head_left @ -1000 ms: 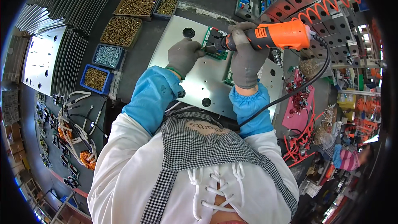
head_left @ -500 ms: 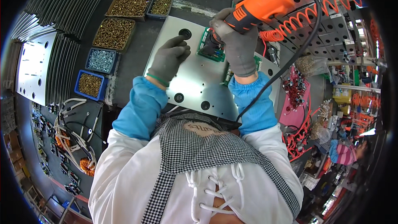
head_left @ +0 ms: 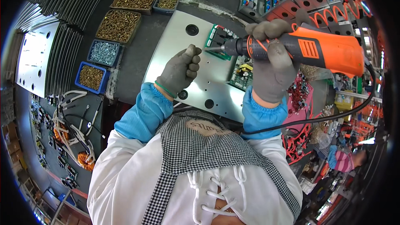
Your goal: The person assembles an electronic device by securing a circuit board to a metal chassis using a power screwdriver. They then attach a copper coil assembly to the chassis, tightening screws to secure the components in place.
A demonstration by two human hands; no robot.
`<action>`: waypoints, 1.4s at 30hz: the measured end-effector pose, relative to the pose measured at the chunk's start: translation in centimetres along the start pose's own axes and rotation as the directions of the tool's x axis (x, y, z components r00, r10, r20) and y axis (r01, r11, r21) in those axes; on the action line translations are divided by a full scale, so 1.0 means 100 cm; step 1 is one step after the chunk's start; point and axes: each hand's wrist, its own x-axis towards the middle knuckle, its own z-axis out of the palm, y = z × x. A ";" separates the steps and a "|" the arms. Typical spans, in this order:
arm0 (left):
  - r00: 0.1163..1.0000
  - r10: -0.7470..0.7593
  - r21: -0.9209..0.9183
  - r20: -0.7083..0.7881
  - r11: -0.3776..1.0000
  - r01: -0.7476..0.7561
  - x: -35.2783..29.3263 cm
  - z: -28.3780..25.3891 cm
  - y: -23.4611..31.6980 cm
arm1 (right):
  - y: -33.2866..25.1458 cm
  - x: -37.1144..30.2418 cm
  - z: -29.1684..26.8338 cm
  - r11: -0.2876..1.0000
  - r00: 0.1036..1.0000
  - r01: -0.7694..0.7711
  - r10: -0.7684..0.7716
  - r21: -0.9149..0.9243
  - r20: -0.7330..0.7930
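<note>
My right hand (head_left: 273, 68), in a grey glove, is wrapped around an orange and black electric screwdriver (head_left: 333, 52). The tool lies nearly level, its bit pointing left toward my other hand. Gloved too, my left hand (head_left: 179, 68) is closed, thumb against curled fingers, close to the bit's tip; anything small inside the fingers is hidden. Beneath both hands is a silver metal plate (head_left: 168, 37) with round black-rimmed holes. A green circuit board (head_left: 214, 37) sits on its upper part, partly behind the screwdriver. Another circuit board (head_left: 241, 77) lies nearer me, partly covered by my right arm.
Left of the plate stand boxes of brass-coloured fasteners (head_left: 118, 26) and a blue bin of silver fasteners (head_left: 104, 52). Stacked metal panels (head_left: 68, 62) rise farther left. Finished-looking metal units (head_left: 287, 4) stand at the back right. A black cable (head_left: 316, 120) trails from the screwdriver.
My right hand has lifted the screwdriver off the circuit board and swung it from upright to nearly level, toward the right. My left hand has moved slightly right, its fingers drawn in.
</note>
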 end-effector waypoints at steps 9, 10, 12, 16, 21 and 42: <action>0.998 -0.053 -0.115 -0.016 0.992 0.051 0.004 0.027 -0.001 | -0.002 -0.020 -0.007 0.999 0.966 0.005 -0.017 -0.048 -0.258; 0.998 -0.059 -0.125 -0.007 0.990 0.057 0.005 0.023 -0.002 | -0.001 -0.020 -0.006 0.998 0.962 0.005 -0.020 -0.055 -0.272; 0.998 -0.067 -0.147 0.009 0.987 0.068 0.009 0.012 -0.003 | 0.002 -0.020 -0.004 0.998 0.954 0.004 -0.024 -0.069 -0.297; 0.995 -0.081 -0.144 0.060 0.986 0.089 0.011 0.008 -0.003 | 0.008 -0.021 -0.007 0.998 0.957 -0.011 -0.010 -0.069 -0.291; 0.987 -0.103 -0.175 0.122 0.977 0.124 0.014 0.004 -0.006 | 0.008 -0.021 -0.006 0.996 0.947 -0.039 0.011 -0.082 -0.320; 0.968 -0.123 0.011 -0.219 0.992 0.128 0.017 0.010 -0.034 | 0.012 -0.038 -0.054 0.866 0.912 -0.088 -0.130 -0.493 -0.390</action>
